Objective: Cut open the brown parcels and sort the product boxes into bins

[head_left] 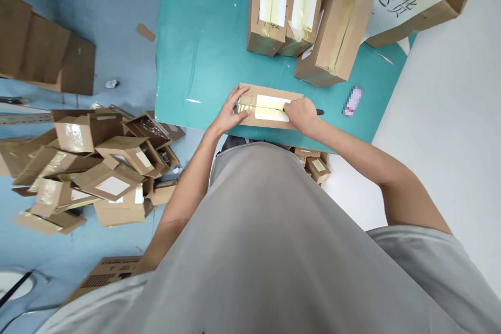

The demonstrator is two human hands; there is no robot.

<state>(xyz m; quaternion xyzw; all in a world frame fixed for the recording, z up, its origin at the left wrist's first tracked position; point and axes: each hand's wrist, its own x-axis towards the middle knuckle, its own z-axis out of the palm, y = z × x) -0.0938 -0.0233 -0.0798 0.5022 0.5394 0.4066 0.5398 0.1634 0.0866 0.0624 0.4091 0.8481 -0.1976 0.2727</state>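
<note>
A flat brown cardboard box with a white label and clear tape lies near the front edge of the teal table. My left hand rests on its left end, fingers spread flat over the tape. My right hand is closed around a dark, pen-like tool, its front end on the box's taped label and its dark back end sticking out to the right.
Three taped cardboard boxes stand at the table's back, beside a large carton with a white paper sign. A small pinkish object lies to the right. A heap of opened boxes covers the blue floor at left.
</note>
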